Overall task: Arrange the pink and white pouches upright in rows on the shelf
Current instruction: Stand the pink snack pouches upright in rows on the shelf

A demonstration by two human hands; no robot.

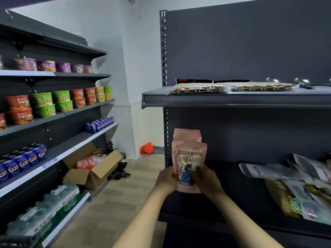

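Here both hands hold one pink and white pouch (pixel 188 165) upright at the left end of the dark shelf (pixel 232 208). The left hand (pixel 166 179) wraps its fingers round the pouch's lower left edge, and the right hand (pixel 206 179) grips the lower right side with the thumb across the printed front. Holding it low on both sides likely lets the person square the base before setting it down, so that it stands instead of flopping. Just behind it another pink pouch (pixel 187 135) already stands upright against the back panel, its top showing above the held one; the held pouch seems meant to go right in front of it, carrying the row forward from the shelf's left upright. Whether its base touches the shelf yet I cannot tell. Further right on the same shelf a loose heap of other pouches (pixel 295 185) lies flat, well apart from the hands.
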